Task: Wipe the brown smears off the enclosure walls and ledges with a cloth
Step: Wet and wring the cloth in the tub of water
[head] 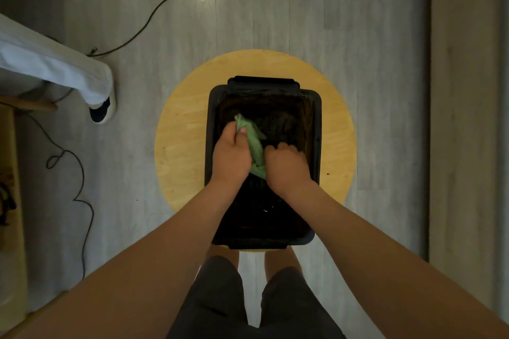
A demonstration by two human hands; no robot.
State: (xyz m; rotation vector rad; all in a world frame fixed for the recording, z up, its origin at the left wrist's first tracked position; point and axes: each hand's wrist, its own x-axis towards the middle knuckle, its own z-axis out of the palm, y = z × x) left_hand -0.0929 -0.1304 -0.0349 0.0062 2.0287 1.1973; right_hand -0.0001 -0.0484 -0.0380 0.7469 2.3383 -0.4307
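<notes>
Both hands are down in the black enclosure (316, 129) on the round table (181, 135): left hand (230, 153) and right hand (286, 166) fingers bunched around the green cloth (254, 143) (nearer the left wall, right side open).

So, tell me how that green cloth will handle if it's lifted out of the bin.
Probably floppy: the green cloth bunches and creases between the left hand and right hand. Likely light, as a simple pinch seems enough to hold its upper end. Its matte surface suggests little slipping.
</notes>
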